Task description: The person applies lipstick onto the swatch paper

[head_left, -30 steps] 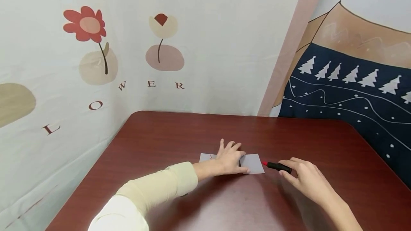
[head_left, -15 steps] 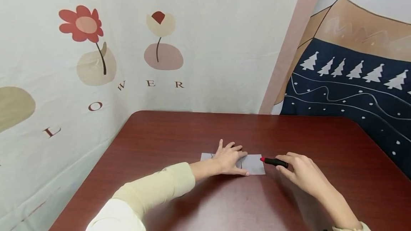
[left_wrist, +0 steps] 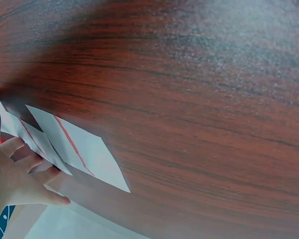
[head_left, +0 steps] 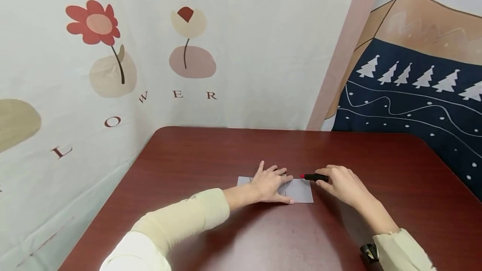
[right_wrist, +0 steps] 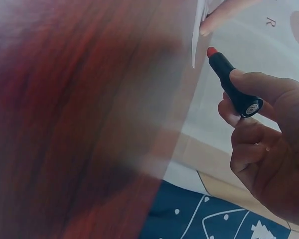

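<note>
My left hand point(head_left: 268, 185) rests on white paper pieces point(head_left: 300, 190) with its fingers spread. In the left wrist view two paper pieces point(left_wrist: 92, 152) show, each with a red line across it, and my left hand point(left_wrist: 20, 174) is at the left edge. My right hand point(head_left: 340, 182) pinches a black lipstick point(head_left: 315, 177) between thumb and fingers. Its red tip points left, at the far edge of the right-hand paper; whether it touches is unclear. In the right wrist view the lipstick point(right_wrist: 231, 84) is held by its black tube in my right hand point(right_wrist: 274, 134).
A dark red-brown wooden table point(head_left: 211, 149) lies under both hands. Behind it hangs a pale cloth point(head_left: 256, 53) printed with flowers and letters. A navy cloth point(head_left: 406, 95) with white trees hangs at the right. A dark device point(head_left: 369, 253) sits at my right wrist.
My right hand has moved left and away from me with the lipstick, bringing its tip from the paper's right side to its far edge. My left hand stays on the paper.
</note>
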Tool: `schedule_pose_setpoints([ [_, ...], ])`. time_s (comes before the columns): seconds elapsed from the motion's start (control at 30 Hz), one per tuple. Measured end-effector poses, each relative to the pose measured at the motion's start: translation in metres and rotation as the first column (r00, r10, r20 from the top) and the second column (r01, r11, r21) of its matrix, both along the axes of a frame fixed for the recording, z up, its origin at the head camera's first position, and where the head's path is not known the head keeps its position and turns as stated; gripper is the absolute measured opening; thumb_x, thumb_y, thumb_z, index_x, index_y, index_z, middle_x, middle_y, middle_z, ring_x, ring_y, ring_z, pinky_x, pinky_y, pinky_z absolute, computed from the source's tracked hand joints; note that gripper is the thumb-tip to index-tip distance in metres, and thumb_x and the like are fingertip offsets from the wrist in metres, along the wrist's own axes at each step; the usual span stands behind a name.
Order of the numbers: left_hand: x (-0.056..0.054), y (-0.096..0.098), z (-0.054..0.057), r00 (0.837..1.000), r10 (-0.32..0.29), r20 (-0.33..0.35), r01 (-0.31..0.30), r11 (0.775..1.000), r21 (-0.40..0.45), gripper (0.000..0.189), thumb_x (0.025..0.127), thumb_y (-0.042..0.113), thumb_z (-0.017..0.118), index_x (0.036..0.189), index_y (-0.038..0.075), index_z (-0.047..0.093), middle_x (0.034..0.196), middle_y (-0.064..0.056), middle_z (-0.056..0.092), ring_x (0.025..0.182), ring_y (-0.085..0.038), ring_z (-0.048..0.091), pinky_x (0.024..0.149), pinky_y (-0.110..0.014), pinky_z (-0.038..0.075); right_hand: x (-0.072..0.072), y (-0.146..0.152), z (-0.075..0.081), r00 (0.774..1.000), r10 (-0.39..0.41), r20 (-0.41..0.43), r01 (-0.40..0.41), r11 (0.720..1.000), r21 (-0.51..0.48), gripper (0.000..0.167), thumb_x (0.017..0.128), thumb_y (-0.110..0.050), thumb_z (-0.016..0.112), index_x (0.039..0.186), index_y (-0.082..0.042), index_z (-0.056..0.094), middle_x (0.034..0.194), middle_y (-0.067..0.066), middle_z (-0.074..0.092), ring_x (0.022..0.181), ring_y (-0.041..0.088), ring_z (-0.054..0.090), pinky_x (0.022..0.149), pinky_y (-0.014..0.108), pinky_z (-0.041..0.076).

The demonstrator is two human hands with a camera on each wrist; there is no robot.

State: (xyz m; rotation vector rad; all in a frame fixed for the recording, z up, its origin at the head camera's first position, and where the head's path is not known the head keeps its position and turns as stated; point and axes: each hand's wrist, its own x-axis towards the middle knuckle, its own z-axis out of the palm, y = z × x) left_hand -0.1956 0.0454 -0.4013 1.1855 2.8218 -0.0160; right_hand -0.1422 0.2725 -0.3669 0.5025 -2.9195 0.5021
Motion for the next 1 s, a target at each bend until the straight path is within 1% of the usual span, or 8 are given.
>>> schedule_pose_setpoints([
  [0.1,-0.002,-0.001,0.001,1.0,-0.005,0.011,0.004,1.0,0.02,0.076,0.074,0.075,0.05,0.138,0.034,0.046,0.144,0.003,0.039,0.133,-0.025,0.033,0.104,-0.059,0.016,-0.004,-0.003,0.001,1.0,0.005,-0.007,-0.005,1.0,0.011,0.029,0.08,-0.014,0.072,0.107,-0.002,0.069,0.08,0.002,0.061,0.052,0.004,0.044,0.046,0.023,0.039],
  [0.23,0.0,-0.005,0.001,1.0,-0.007,0.019,0.007,0.999,0.033,0.076,0.074,0.075,0.05,0.138,0.034,0.046,0.144,0.003,0.039,0.133,-0.025,0.033,0.103,-0.06,0.017,-0.005,-0.009,-0.002,1.0,0.022,-0.007,-0.022,1.0,0.019,0.03,0.08,-0.015,0.073,0.106,-0.001,0.069,0.081,0.003,0.061,0.052,0.003,0.044,0.046,0.022,0.039],
  [0.37,0.001,-0.008,0.001,1.0,-0.011,0.001,0.011,1.0,0.015,0.076,0.075,0.076,0.049,0.138,0.034,0.045,0.144,0.003,0.039,0.132,-0.026,0.033,0.103,-0.06,0.016,-0.004,-0.013,-0.005,0.999,0.036,-0.012,-0.036,0.999,0.027,0.03,0.079,-0.015,0.073,0.106,-0.001,0.069,0.083,0.004,0.062,0.053,0.002,0.045,0.047,0.02,0.04],
  [0.5,-0.001,-0.007,0.003,0.999,-0.016,-0.027,0.017,1.0,0.004,0.075,0.075,0.076,0.047,0.138,0.035,0.045,0.144,0.004,0.039,0.132,-0.025,0.034,0.103,-0.061,0.016,-0.005,-0.013,-0.003,0.999,0.025,-0.039,-0.024,0.999,0.034,0.029,0.079,-0.014,0.074,0.105,-0.001,0.07,0.083,0.004,0.062,0.055,0.002,0.049,0.049,0.022,0.042],
  [0.6,-0.002,-0.006,0.002,0.999,-0.014,-0.04,0.013,1.0,-0.026,0.075,0.076,0.077,0.045,0.139,0.037,0.043,0.145,0.005,0.037,0.133,-0.023,0.033,0.103,-0.061,0.015,-0.005,-0.013,-0.002,0.999,0.025,-0.045,-0.023,0.999,0.041,0.029,0.079,-0.015,0.073,0.105,-0.002,0.07,0.084,0.004,0.062,0.055,0.003,0.05,0.05,0.023,0.043],
  [0.73,-0.001,-0.005,-0.001,0.999,-0.017,-0.049,0.013,0.997,-0.071,0.076,0.077,0.078,0.04,0.141,0.038,0.039,0.147,0.007,0.034,0.133,-0.022,0.032,0.103,-0.062,0.014,-0.004,-0.014,0.0,0.999,0.025,-0.03,-0.023,0.997,0.067,0.03,0.08,-0.016,0.073,0.106,-0.002,0.069,0.086,0.005,0.063,0.057,0.007,0.051,0.051,0.025,0.044],
  [0.83,-0.001,-0.004,-0.004,0.998,-0.018,-0.06,0.013,0.997,-0.077,0.076,0.077,0.079,0.039,0.141,0.038,0.039,0.146,0.007,0.035,0.133,-0.021,0.033,0.103,-0.062,0.014,-0.003,-0.015,-0.001,0.999,0.023,-0.036,-0.02,0.996,0.084,0.03,0.079,-0.016,0.073,0.105,-0.003,0.07,0.089,0.006,0.064,0.061,0.01,0.054,0.053,0.027,0.046],
  [1.0,-0.001,-0.003,-0.004,0.998,-0.009,-0.062,0.005,0.997,-0.073,0.076,0.076,0.079,0.039,0.141,0.039,0.039,0.146,0.008,0.035,0.133,-0.021,0.032,0.103,-0.062,0.014,-0.002,-0.016,-0.002,0.999,0.028,-0.039,-0.024,0.995,0.092,0.03,0.079,-0.016,0.073,0.106,-0.003,0.069,0.09,0.006,0.063,0.057,0.008,0.052,0.051,0.027,0.044],
])
